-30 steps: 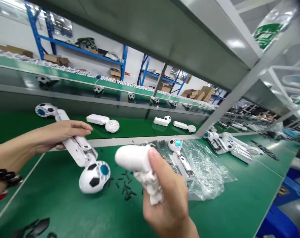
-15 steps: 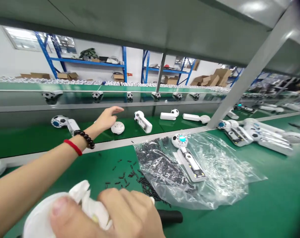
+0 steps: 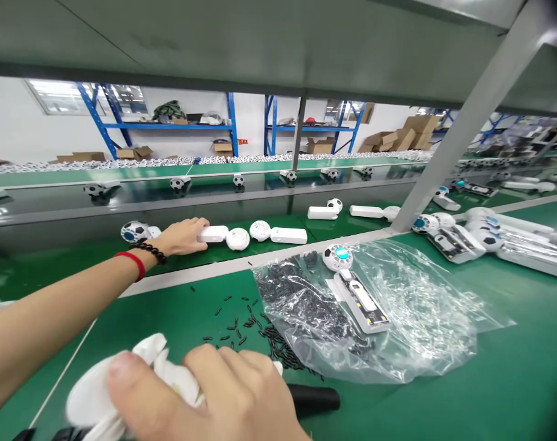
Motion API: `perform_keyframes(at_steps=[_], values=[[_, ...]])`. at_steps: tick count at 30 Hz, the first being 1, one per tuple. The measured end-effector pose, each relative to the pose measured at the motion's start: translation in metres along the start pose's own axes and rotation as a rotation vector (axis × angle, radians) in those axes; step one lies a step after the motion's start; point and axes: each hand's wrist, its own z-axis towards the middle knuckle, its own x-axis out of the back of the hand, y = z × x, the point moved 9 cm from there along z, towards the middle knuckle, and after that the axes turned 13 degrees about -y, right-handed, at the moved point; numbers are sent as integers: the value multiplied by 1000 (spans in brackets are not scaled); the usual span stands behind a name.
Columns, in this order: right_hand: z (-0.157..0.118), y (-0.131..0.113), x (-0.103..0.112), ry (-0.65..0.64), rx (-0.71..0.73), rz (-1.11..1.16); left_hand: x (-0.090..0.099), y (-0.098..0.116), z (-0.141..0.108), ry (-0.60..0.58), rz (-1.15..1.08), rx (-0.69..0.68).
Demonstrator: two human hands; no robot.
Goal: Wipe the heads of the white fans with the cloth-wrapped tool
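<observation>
Head view: the left hand (image 3: pixel 182 237) reaches across the pale rail (image 3: pixel 168 280) to a white handled unit (image 3: pixel 218 233), which lies on the dark green strip behind that rail; its fingers meet the handle's left end, though how firmly they close on it I cannot tell, since the palm side is hidden. Down in front, the right hand (image 3: pixel 214 392) is clamped on white crumpled wrapping (image 3: pixel 181 376), with a white rounded piece (image 3: pixel 89 392) beside its thumb. A slip looks the likeliest trouble, because only the smooth end of the handle is within the fingers and the round head is left unsupported. Any push to the right could knock the second white unit (image 3: pixel 285 235), whose round head sits right next to the first one's; whether they touch is unclear. A low sweep of the right hand could also scatter the small black pieces (image 3: pixel 282 349) heaped near it on the green worktop (image 3: pixel 420 416). The handled unit's long axis runs left to right, roughly along the rail, its head pointing right and slightly lower, while the second unit faces the opposite way.
</observation>
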Motion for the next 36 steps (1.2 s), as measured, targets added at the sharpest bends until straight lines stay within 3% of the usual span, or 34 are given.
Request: perform_keyframes(at_steps=[5, 8, 11, 13, 17, 22, 25, 27, 31, 36], values=[[1, 6, -12, -139, 119, 52, 29, 3, -40, 10, -75, -6], [-1, 15, -30, -335, 66, 109, 58, 6, -80, 186, -114, 13], [-2, 23, -40, -472, -19, 126, 78, 17, -131, 359, -18, 20], [-2, 29, -40, -493, -70, 169, 82, 32, -164, 436, 128, -28], [-3, 34, -46, -528, -183, 190, 62, 72, -208, 424, 378, -353], [-13, -7, -99, -980, -137, 56, 43, 89, -217, 316, 261, -551], [-6, -28, -125, -1084, -138, 40, 45, 93, -215, 270, 104, -612], [4, -35, -140, -1089, -141, 73, 52, 85, -210, 267, 1, -564], [17, -43, -165, -1091, -127, 131, 70, 48, -197, 307, -114, -315], [21, -42, -169, -1125, -138, 246, 78, 3, -191, 416, -349, -151]])
